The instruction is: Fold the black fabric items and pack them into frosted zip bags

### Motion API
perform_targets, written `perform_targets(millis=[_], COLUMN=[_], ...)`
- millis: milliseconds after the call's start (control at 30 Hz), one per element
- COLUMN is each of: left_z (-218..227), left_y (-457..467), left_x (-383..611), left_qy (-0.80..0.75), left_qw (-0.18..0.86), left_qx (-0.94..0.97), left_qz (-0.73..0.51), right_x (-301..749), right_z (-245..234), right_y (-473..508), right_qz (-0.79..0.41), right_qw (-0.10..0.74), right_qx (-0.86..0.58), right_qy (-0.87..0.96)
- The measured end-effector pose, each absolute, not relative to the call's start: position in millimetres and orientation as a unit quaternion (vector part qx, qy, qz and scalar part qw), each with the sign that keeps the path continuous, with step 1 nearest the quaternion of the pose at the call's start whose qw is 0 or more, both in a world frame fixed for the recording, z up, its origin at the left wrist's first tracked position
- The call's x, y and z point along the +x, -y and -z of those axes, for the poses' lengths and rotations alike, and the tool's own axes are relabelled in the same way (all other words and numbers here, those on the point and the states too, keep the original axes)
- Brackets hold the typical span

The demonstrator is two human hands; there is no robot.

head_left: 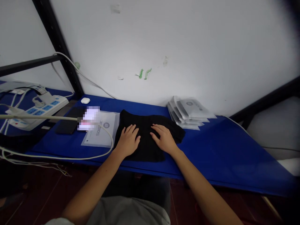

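Note:
A black cloth garment (146, 145) lies spread on the blue tabletop in front of me; its exact kind I cannot tell. Flat on its left part rests my left hand (128, 140), fingers stretched out and thumb apart. On the right part lies my right hand (163, 138), also open, its fingers pointing toward the left. Neither hand grips the fabric. Just left of the garment is a flat translucent plastic bag (99, 137) with printed lettering, partly under a lit, blurred-out screen (87, 120).
Several packed translucent bags (191, 109) are stacked by the wall, right of the garment. A white cable (70, 157) loops across the table's left side. Farther left are a dark phone-like device (67, 123), a white earbud case (85, 100) and a power strip (44, 111) with plugs.

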State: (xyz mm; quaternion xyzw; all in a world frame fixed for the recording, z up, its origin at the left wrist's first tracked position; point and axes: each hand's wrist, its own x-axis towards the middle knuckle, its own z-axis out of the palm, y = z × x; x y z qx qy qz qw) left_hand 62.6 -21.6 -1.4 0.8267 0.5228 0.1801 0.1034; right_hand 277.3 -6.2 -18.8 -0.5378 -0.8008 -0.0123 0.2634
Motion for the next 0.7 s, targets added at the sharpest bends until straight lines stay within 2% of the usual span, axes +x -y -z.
perform_targets(millis=[267,467,700], left_z=[-14.8,-25.5,-25.4], left_y=[48.7,84.8,79.9], left_x=[56.2,35.9,37.1], left_qy=[-0.485,-0.438,-0.435], left_qw=[0.051,0.082,0.063], left_qx=[0.85,0.889,0.896], left_qz=[-0.197,-0.103,-0.064], right_x=[265.4,257.4,255.7], right_z=[-18.0,-39.4,-33.9], right_y=[37.7,90.5,95.1], right_qz=[0.02,-0.109,-0.084], right_qw=[0.279,0.153,0.131], right_qx=[-0.504,-0.464,-0.471], right_qy=[0.817,0.866,0.868])
